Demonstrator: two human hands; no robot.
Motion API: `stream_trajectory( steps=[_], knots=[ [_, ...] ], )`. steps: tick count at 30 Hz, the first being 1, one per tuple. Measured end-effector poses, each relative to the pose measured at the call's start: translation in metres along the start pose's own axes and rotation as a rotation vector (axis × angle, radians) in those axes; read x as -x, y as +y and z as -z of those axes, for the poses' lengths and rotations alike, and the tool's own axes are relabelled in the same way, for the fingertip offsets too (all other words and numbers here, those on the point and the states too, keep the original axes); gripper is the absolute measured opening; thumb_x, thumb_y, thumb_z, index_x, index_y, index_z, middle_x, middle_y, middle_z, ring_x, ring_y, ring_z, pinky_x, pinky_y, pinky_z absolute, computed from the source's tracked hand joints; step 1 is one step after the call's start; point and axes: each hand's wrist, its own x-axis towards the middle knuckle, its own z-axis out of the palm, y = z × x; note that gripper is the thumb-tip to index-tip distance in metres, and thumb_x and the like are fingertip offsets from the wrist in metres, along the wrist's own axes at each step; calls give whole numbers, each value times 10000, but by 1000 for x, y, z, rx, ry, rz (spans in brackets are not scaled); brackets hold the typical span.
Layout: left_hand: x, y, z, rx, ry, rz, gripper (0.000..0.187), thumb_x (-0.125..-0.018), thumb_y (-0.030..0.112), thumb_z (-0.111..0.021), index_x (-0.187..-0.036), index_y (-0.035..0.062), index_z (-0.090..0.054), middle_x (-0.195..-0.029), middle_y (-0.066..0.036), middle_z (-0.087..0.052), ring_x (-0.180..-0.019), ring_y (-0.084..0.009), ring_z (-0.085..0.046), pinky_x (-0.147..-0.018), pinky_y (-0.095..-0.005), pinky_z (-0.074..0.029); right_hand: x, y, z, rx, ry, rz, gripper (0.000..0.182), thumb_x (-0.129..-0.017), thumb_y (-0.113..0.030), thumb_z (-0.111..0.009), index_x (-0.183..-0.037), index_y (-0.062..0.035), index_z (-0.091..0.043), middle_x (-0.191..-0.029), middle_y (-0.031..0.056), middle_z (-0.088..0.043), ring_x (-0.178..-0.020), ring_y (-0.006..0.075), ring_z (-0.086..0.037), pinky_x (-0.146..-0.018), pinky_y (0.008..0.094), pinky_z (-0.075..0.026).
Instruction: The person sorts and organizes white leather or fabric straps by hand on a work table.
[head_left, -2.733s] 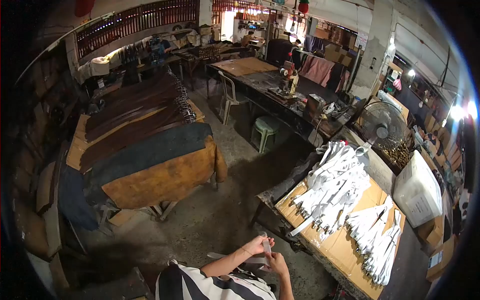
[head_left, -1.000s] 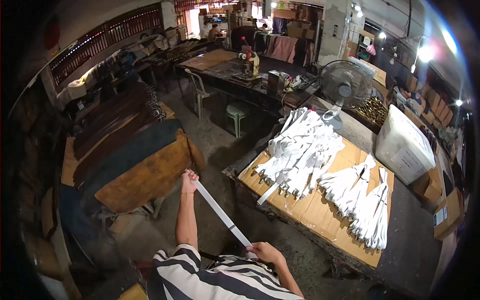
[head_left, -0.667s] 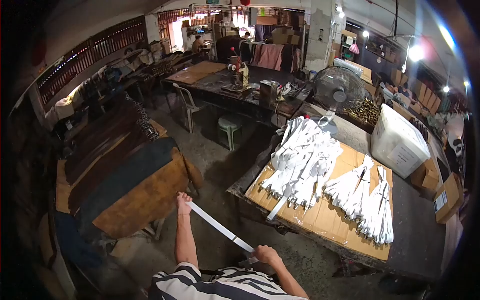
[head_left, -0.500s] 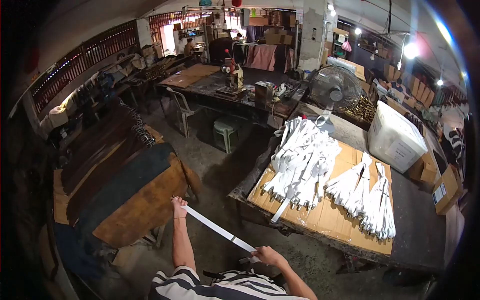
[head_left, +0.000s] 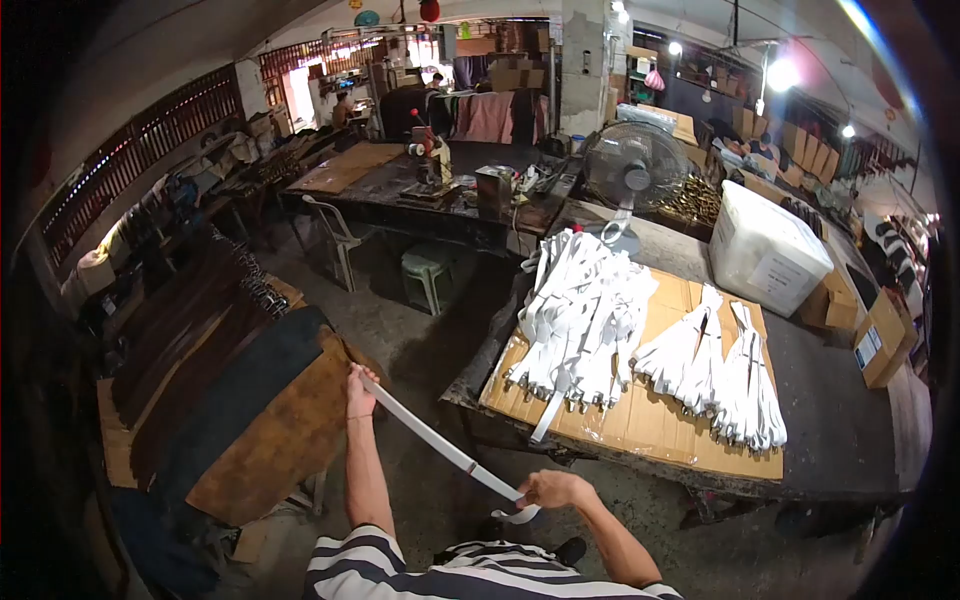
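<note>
Left hand [head_left: 360, 388] lifted — arm outstretched, white strap [head_left: 440, 448] taut, right hand [head_left: 548, 489] gripping.

Left hand [head_left: 360, 384] fisted at arm's length, right hand [head_left: 550, 489] clenched near the torso.

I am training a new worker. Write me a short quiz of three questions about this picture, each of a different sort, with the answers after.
1. True or false: the white strap is stretched out between the left hand and the right hand.
2. What stands just beyond the big pile of white straps on the workbench? A) an electric fan B) a ladder C) a bicycle
3. Fill in: the straps on the bench lie on sheets of ______.

Key
1. True: each hand grips one end.
2. A: the fan stands behind the pile.
3. Cardboard.
</note>
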Motion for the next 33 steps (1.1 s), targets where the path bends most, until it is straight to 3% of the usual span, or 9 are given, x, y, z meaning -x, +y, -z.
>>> stream_trajectory(
  steps=[5,8,15,18,23,25,28,31,33],
  knots=[
    [11,-21,-42,43,98,24,258,-935,344,-477,-793,128,-487,-684,-22,-511,-573,-169,-481,-534,-329,-433,-9,44,-8,129,36,13,336,-862,-337,-545,-996,-45,-642,-875,194,-653,-859,371,-613,-744,413,-475],
    [12,-20,-46,33,19,3,243,-930,325,-483,-776,137,-481,-652,-10,-487,-552,-158,-467,-514,-323,-422,15,55,-29,-65,280,121,346,-898,-316,-497,-914,7,-619,-838,253,-624,-826,428,-584,-720,456,-462],
    [22,-39,-73,-53,-6,-50,290,-938,373,-457,-777,132,-473,-631,-11,-454,-546,-156,-458,-497,-315,-415,102,18,-18,-347,453,42,406,-930,-333,-457,-801,25,-602,-670,264,-550,-669,427,-559,-609,466,-440],
    [27,-39,-113,-190,24,-117,307,-940,370,-452,-774,113,-470,-623,-24,-465,-527,-159,-458,-491,-310,-426,127,25,-10,-125,691,290,416,-920,-334,-476,-710,-1,-609,-580,232,-538,-560,418,-544,-525,469,-446],
    [-3,-15,-159,-330,-52,-252,135,-902,134,-451,-784,76,-481,-683,-61,-497,-573,-192,-497,-514,-330,-456,202,53,15,70,728,419,371,-912,-284,-499,-655,-24,-565,-528,191,-511,-523,381,-535,-479,457,-429],
    [0,4,-180,-243,-3,-277,134,-890,134,-472,-775,67,-485,-644,-62,-504,-586,-181,-519,-508,-320,-483,258,50,32,54,719,453,362,-909,-262,-510,-644,-19,-557,-515,184,-498,-510,370,-528,-472,443,-425],
    [-35,41,-184,31,132,-240,34,-799,29,-459,-783,30,-489,-733,-89,-553,-636,-195,-550,-546,-342,-527,330,53,28,41,621,484,362,-905,-231,-524,-623,-5,-534,-495,168,-465,-490,359,-509,-472,433,-418],
    [-69,93,-184,135,213,-121,122,-752,-20,-446,-850,-3,-518,-845,-109,-582,-725,-223,-597,-627,-364,-571,401,53,22,-35,539,474,313,-901,-213,-527,-653,-24,-546,-500,111,-460,-509,307,-504,-497,407,-431],
    [-62,106,-194,224,139,-175,157,-767,-8,-459,-904,-26,-533,-861,-111,-580,-779,-253,-607,-676,-381,-581,440,43,18,-117,497,456,325,-865,-185,-585,-590,-35,-498,-480,95,-438,-461,277,-480,-492,365,-432]
  ],
)
